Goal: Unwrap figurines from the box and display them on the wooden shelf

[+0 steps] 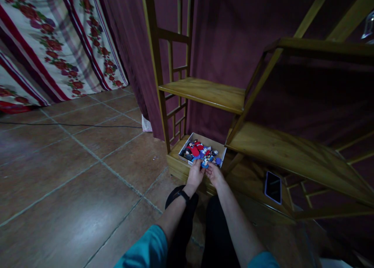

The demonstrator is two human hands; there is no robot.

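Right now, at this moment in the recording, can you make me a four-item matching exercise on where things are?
1. small blue item
2. open box
3. black wristband
4. dark-screened device

A. around the left wrist
B. lying on wood, right of the box
C. held between left hand and right hand
D. under the hands, holding piled pieces

Pairs: 1-C, 2-D, 3-A, 4-B

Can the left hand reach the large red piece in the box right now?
Probably yes: the left hand is at the near edge of the box and nothing seems to cover the large red piece, though it holds a blue piece.
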